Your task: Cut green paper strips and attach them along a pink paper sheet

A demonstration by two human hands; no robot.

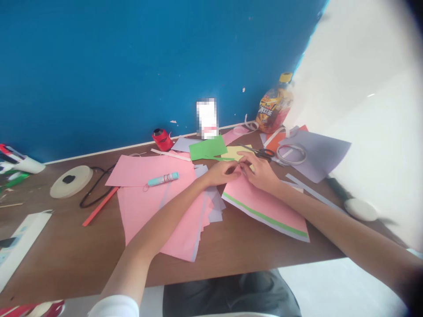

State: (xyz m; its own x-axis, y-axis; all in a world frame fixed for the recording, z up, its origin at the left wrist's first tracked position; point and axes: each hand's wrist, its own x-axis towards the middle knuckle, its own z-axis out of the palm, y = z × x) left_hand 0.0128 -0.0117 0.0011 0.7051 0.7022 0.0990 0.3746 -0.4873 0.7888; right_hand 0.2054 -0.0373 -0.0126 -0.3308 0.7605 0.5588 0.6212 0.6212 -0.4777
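Observation:
My left hand (222, 172) and my right hand (259, 169) meet fingertip to fingertip over the far edge of a pink sheet stack (264, 204) with a green stripe. Both hands have their fingers pinched together on a small piece between them, which is too small to name. A green paper (207, 149) and a yellow paper (236, 152) lie just beyond the fingers. Black-handled scissors (262, 153) rest right behind my right hand. A glue stick (162, 179) lies on pink sheets (155, 198) to the left.
On the brown table (82, 251) stand a drink bottle (275, 105), a red tape dispenser (161, 139), a tape roll (71, 180), a wire ring (291, 154) on lilac paper (322, 154), a black cable, a red pencil (101, 206) and a white box (20, 242). A blue wall stands behind.

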